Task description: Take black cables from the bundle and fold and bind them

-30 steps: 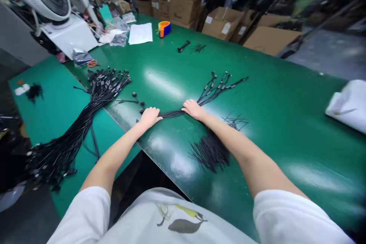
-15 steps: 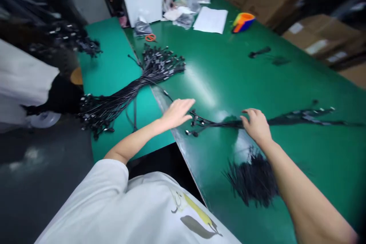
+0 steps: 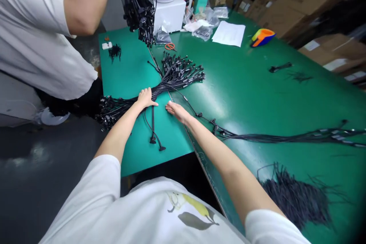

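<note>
Cable bundle [image 3: 161,87] runs under my left hand [image 3: 145,98], can't tell if gripped; my right hand [image 3: 177,112], unclenched and flat, is near it, just apart.

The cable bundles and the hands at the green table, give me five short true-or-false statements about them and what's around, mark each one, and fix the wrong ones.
1. The left hand is on the large cable bundle. True.
2. Both hands touch that bundle. False: the right hand appears apart from it, with nothing visible in its grasp.
3. The smaller cable bundle lies to the right of the large one in the picture. True.
4. The white papers lie between the large bundle and the person's body. False: the papers lie on the table's far side.
5. A co-worker's arm shows at upper left. True.
</note>
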Action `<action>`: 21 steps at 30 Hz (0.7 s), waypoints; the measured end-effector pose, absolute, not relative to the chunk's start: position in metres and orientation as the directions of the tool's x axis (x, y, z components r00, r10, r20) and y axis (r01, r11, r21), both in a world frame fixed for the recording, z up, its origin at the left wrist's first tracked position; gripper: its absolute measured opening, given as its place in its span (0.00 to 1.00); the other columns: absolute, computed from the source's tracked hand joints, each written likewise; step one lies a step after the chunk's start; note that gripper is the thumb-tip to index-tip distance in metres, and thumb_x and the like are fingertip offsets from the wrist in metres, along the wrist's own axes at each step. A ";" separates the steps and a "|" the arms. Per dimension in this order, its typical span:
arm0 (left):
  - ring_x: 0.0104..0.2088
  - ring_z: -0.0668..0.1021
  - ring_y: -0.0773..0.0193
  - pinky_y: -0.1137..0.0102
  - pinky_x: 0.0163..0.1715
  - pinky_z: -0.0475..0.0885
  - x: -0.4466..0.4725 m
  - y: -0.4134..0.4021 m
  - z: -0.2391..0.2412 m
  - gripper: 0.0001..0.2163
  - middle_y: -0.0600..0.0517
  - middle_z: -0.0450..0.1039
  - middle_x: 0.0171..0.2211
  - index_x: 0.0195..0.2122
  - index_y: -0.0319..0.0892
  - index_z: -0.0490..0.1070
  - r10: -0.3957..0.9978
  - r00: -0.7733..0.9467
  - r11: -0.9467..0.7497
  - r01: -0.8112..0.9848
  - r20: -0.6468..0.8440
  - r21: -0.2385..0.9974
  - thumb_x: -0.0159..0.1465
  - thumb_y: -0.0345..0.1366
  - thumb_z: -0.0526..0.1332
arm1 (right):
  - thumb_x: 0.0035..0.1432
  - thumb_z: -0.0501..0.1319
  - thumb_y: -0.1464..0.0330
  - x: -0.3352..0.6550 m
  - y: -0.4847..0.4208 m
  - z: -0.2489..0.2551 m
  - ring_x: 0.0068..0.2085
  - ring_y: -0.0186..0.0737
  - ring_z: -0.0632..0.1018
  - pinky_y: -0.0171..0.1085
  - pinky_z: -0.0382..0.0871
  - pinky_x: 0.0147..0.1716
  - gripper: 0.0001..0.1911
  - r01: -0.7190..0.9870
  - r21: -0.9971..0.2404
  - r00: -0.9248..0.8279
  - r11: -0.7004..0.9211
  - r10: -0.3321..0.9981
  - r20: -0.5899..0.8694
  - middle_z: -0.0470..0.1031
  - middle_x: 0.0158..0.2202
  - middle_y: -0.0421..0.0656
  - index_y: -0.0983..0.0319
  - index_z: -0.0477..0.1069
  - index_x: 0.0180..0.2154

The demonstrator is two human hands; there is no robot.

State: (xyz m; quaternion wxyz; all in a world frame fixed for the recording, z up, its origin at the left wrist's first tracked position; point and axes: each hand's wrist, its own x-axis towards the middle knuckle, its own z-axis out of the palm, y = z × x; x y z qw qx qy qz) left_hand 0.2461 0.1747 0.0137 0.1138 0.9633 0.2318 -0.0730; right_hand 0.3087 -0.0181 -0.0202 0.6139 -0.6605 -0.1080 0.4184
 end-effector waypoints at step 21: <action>0.45 0.79 0.53 0.56 0.51 0.71 0.214 0.156 0.053 0.35 0.42 0.77 0.41 0.53 0.39 0.68 -0.389 0.840 -0.085 0.377 -0.379 0.922 0.51 0.59 0.64 | 0.69 0.55 0.60 0.346 0.037 0.051 0.26 0.28 0.73 0.30 0.77 0.32 0.13 -0.858 -0.223 0.500 0.463 0.853 -0.151 0.70 0.25 0.35 0.64 0.68 0.43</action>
